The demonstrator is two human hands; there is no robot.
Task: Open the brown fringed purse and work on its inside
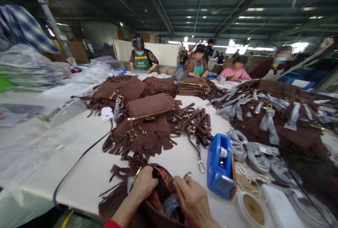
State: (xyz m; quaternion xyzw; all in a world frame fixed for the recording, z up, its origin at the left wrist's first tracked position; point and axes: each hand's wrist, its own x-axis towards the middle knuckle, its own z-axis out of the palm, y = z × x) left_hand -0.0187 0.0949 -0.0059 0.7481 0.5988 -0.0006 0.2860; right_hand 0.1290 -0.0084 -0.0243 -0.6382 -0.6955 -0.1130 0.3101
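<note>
The head view is showing both hands working at the near edge of a long white table [87,175], holding open a brown suede bag [158,203] trimmed with fringe. The bag is sitting at the bottom of the frame, partly over the table edge, its mouth spread so that a floral lining in red and dark tones and a gold zipper edge are showing. The left hand [144,185] is gripping the left side of the opening, fingers curled over the rim. The right hand [192,201] is pinching the right side of the rim, fingers bent inward, and something pale and plastic-wrapped is lying inside the bag between the two hands. Just right of the hands one blue tape dispenser [220,166] is standing, with one round open tin [252,208] beside it. Farther up the table, several more matching fringed bags [148,119] are lying in heaps, too overlapped to count, next to a bundle of brown straps [196,122] with metal clips. One white charger block [107,113] is trailing a black cable [79,159] toward the table edge. Across the table four workers are sitting; one is wearing a green apron [139,62] with white lettering too small to read.
</note>
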